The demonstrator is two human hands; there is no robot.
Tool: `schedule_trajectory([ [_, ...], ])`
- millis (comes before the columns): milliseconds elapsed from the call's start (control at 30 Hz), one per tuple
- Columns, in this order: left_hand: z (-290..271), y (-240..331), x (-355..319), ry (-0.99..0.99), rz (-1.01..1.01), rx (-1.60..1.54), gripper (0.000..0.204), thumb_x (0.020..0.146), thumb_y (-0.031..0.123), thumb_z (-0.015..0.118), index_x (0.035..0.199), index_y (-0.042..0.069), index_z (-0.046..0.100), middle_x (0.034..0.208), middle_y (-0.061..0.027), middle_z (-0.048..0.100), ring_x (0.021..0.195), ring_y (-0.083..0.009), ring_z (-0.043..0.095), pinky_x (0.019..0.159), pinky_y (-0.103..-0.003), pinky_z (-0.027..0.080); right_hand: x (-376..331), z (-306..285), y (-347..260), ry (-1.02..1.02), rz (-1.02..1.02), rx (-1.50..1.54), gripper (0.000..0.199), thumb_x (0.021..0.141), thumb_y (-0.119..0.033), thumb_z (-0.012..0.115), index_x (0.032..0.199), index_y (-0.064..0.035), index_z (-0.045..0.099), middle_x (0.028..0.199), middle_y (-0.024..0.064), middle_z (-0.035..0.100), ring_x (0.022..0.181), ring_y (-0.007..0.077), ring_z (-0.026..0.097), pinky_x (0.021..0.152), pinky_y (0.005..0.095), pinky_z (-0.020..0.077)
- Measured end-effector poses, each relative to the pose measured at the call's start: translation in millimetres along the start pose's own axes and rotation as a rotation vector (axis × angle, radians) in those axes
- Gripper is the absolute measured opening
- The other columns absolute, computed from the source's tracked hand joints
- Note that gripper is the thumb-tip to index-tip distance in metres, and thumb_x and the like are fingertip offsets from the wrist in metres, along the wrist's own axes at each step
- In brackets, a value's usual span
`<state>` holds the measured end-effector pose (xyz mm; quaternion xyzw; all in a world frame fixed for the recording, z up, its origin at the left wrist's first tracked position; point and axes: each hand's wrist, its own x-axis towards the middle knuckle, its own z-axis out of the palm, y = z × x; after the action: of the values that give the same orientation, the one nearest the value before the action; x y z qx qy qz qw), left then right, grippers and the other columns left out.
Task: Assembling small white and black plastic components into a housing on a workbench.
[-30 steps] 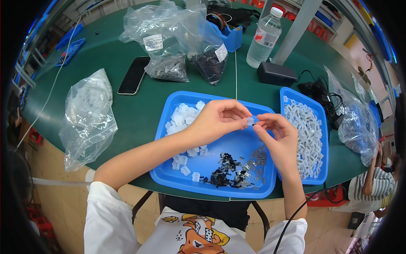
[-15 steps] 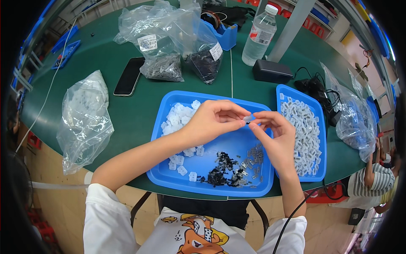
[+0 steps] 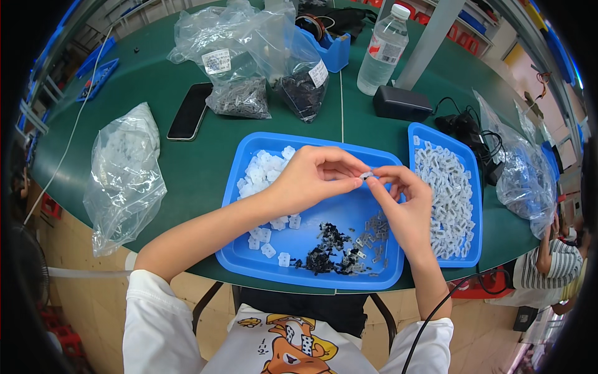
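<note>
My left hand (image 3: 316, 173) and my right hand (image 3: 408, 202) meet over the blue tray (image 3: 293, 140), fingertips pinched on one small translucent white plastic piece (image 3: 367, 175). A dark spot shows at its lower edge; fingers cover most of the piece. Beneath my left wrist lies a pile of white plastic pieces (image 3: 255, 179), partly hidden by the arm. Small black parts (image 3: 321, 258) are heaped near the front of the tray. Beside them, below my right hand, are small flat grey parts (image 3: 375, 230).
Right of the tray, a smaller blue tray (image 3: 476, 206) holds many pale assembled-looking pieces. A filled plastic bag (image 3: 128, 168) lies left. Behind are a phone (image 3: 189, 112), bags of grey parts (image 3: 240, 98) and black parts (image 3: 302, 93), a water bottle (image 3: 382, 53) and a dark box (image 3: 402, 104).
The white piece has turned between my fingertips: its broad pale face was raised before, and now it looks flatter. My right hand has shifted very slightly.
</note>
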<state>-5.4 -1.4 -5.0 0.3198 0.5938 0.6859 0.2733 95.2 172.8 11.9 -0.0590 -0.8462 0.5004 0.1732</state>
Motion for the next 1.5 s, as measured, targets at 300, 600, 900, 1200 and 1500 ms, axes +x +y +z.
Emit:
schedule_trajectory([
  [300, -1.0, -0.6, 0.5, -0.007, 0.005, -0.032, 0.023, 0.085, 0.004, 0.073, 0.106, -0.002, 0.069, 0.100, -0.0080, 0.068, 0.096, -0.0137, 0.066, 0.090, -0.028, 0.052, -2.3, 7.3, 4.1, -0.052, -0.089, 0.023, 0.011, 0.087, -0.008, 0.068, 0.093, 0.0006, 0.067, 0.082, 0.0058, 0.065, 0.066, 0.0105, 0.056, 0.061, 0.0248, 0.0447],
  [600, -1.2, 0.2, -1.6, -0.049, 0.028, 0.009, 0.019, 0.081, 0.001, 0.074, 0.099, -0.002, 0.072, 0.096, -0.0102, 0.071, 0.092, -0.0151, 0.067, 0.088, -0.030, 0.054, -3.8, 4.9, 2.9, -0.149, -0.123, 0.065, 0.008, 0.085, -0.004, 0.066, 0.087, 0.0024, 0.062, 0.076, 0.0065, 0.059, 0.066, 0.0128, 0.056, 0.062, 0.0256, 0.0459],
  [900, -1.6, 0.6, -1.5, -0.020, -0.018, -0.023, 0.019, 0.081, 0.001, 0.074, 0.099, -0.003, 0.070, 0.096, -0.0066, 0.068, 0.092, -0.0114, 0.064, 0.089, -0.028, 0.052, -2.9, 5.0, 5.0, -0.149, -0.137, 0.092, 0.010, 0.085, -0.003, 0.067, 0.092, 0.0036, 0.065, 0.079, 0.0081, 0.063, 0.069, 0.0134, 0.060, 0.065, 0.0260, 0.0480],
  [1200, -0.3, 2.6, -2.0, 0.019, 0.009, 0.105, 0.018, 0.081, 0.001, 0.072, 0.099, -0.002, 0.069, 0.098, -0.0056, 0.067, 0.092, -0.0102, 0.062, 0.089, -0.027, 0.051, -3.5, 7.6, 4.3, -0.136, -0.108, 0.143, 0.012, 0.084, -0.002, 0.068, 0.094, 0.0031, 0.067, 0.084, 0.0085, 0.067, 0.074, 0.0140, 0.065, 0.070, 0.0265, 0.0515],
  [1500, 4.0, 4.5, -3.3, 0.016, 0.056, 0.101, 0.028, 0.081, 0.002, 0.072, 0.108, -0.001, 0.066, 0.097, -0.0064, 0.068, 0.091, -0.0098, 0.064, 0.092, -0.029, 0.051, -3.5, 3.9, 4.2, -0.165, -0.065, 0.134, 0.006, 0.082, -0.003, 0.068, 0.085, 0.0024, 0.065, 0.075, 0.0061, 0.065, 0.069, 0.0119, 0.061, 0.066, 0.0249, 0.0487],
])
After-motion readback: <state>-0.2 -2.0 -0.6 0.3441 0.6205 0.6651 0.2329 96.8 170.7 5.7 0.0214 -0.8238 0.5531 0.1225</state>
